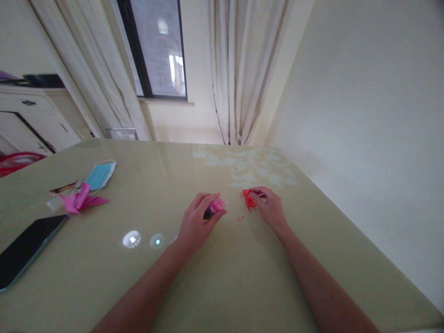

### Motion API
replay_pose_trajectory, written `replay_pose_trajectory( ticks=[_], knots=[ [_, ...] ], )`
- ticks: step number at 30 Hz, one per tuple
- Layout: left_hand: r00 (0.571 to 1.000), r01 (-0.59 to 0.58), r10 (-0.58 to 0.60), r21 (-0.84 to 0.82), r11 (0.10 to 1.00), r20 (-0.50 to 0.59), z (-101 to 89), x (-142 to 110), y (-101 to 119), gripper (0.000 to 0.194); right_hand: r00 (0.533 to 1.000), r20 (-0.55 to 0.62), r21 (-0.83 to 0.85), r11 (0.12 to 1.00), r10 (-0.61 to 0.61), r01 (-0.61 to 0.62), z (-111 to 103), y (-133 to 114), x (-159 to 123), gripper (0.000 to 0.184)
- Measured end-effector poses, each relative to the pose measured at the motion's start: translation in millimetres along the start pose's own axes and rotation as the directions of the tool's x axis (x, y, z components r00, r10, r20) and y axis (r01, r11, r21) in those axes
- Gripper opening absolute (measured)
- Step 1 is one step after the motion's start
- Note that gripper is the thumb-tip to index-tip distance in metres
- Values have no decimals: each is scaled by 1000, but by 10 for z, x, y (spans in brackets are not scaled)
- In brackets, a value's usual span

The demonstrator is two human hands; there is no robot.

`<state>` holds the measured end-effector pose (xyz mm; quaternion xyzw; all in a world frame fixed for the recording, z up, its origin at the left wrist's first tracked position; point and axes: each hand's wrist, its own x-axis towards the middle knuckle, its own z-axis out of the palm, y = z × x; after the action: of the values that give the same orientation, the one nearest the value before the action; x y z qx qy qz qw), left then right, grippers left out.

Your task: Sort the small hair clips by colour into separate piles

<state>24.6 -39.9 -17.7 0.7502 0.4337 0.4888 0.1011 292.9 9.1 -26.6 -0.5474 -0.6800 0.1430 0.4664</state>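
The red heap (247,200), a tangle of fine, thread-like bits, lies on the pale green table (222,286), just right of the frame's centre and a little below its middle. The right hand (274,207) reaches it from the lower right, thumb and forefinger brought close together at the heap's right edge; whether they have hold of any strands I cannot tell. A loose red scrap (240,218) lies apart, just below the heap. Left of it, near the centre, the left hand (197,215) curls its thumb and fingers around a pink bundle (217,204), with the gap between the fingertips filled by it (something dark shows beneath, too small to make out). The two hands are apart, with bare tabletop between them. Toward the left edge lie a black phone (29,247), a pink folded-paper figure (82,200) (seemingly a bird) and, above that, a blue face mask (100,175).
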Motion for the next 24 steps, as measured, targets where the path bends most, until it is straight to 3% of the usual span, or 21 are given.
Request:
replay_pose_trajectory(
  ticks=[6, 12, 15, 19, 24],
  knots=[
    [998, 28, -23, -70, 997, 63, 36, -19, 25, 38, 994, 22, 263, 959, 103, -105, 43, -87, -3, 24],
    [997, -42, 43, -12, 999, 65, 60, -30, 40, 42, 996, 65, 488, 868, 63, -87, 91, -489, -165, 24],
    [997, -52, 51, 16, 999, 60, 61, -35, 42, 44, 998, 59, 482, 876, -16, -14, 103, -682, -271, 19],
    [994, -96, 92, 63, 993, 57, 66, -50, 26, 45, 990, 45, 380, 919, -130, 104, 101, -756, -314, 12],
    [982, -186, 177, 145, 972, 73, 76, -79, 4, 42, 986, 107, 351, 933, -129, 84, 92, -706, -289, 12]
  ],
)
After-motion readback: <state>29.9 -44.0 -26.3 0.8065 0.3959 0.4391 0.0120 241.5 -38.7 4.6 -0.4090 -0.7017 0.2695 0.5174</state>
